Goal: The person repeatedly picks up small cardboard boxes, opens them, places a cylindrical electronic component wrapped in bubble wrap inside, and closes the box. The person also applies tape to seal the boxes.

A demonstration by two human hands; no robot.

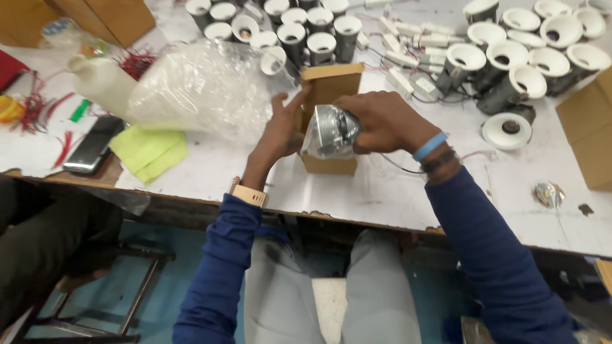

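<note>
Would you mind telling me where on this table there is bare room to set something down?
The table is bare along its near edge, between the small cardboard box and the foil scrap, below the single white lamp. A smaller bare patch lies between the green cloth and the left hand. The far side is crowded with lamps and a plastic bag.

Brown box [329, 86], silver fitting [333, 132] (clear-wrapped), lime cloth [150, 151].

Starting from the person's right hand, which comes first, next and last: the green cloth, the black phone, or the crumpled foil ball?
From the right hand, in the head view:
1. Crumpled foil ball: on the table's right side, past the right wrist.
2. Green cloth: left of both hands, near the table edge.
3. Black phone: farthest left, just beyond the cloth.
</note>
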